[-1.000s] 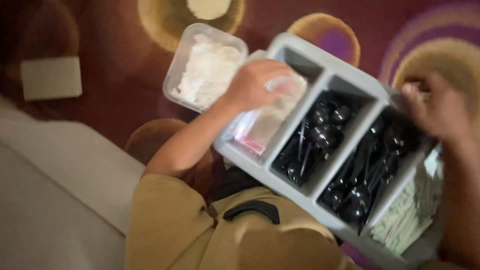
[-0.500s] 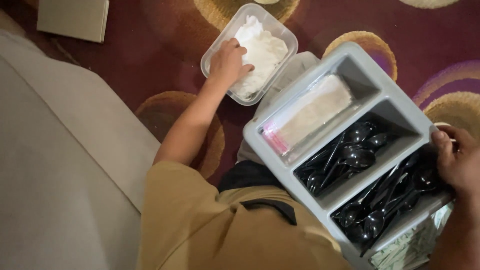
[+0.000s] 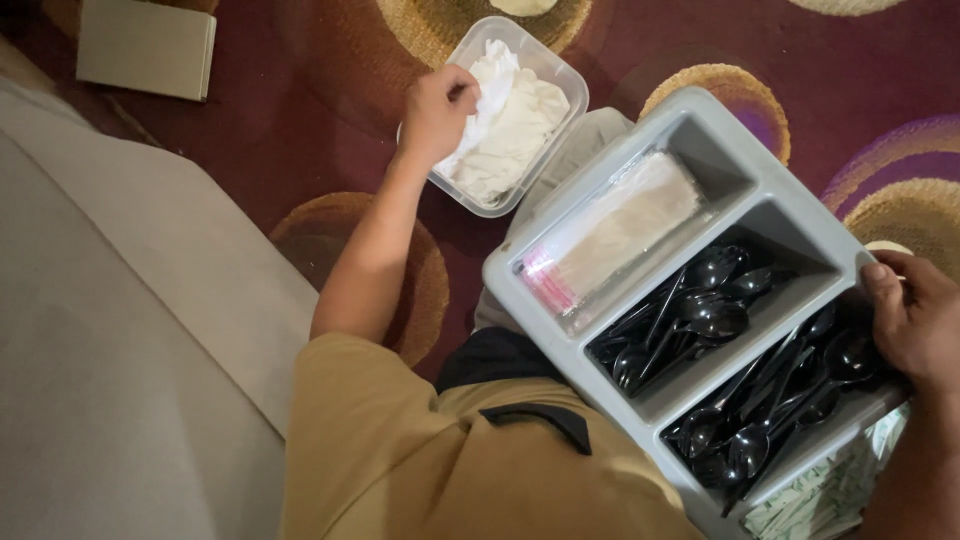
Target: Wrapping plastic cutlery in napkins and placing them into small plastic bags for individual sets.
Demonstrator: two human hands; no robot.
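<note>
White folded napkins [image 3: 505, 125] in the clear plastic tub [image 3: 573, 95]: left hand [image 3: 437, 110] pinches one, and several may lift together. Right hand [image 3: 915, 320] clasps the grey divided cutlery tray [image 3: 790, 200] rim; tilted on the lap, black plastic spoons [image 3: 700, 310] could slide.

- The cutlery tray [image 3: 790, 215] is grey moulded plastic, smooth with a dull, matt sheen.
- The spoons [image 3: 700, 315] in it are black plastic, glossy, catching small highlights.
- The flat packets [image 3: 615, 235] in the tray's first compartment are clear, shiny plastic film over something pale.
- The container [image 3: 545, 140] is clear plastic, smooth and lightly glossy at the rim.
- The napkins [image 3: 515, 125] inside it are white, soft, crumpled and matt; paper or cloth cannot be told.
- The carpet [image 3: 300, 130] is woven pile, matt, in maroon with tan rings.
- The person's shirt [image 3: 400, 450] is tan cloth, matt.
</note>
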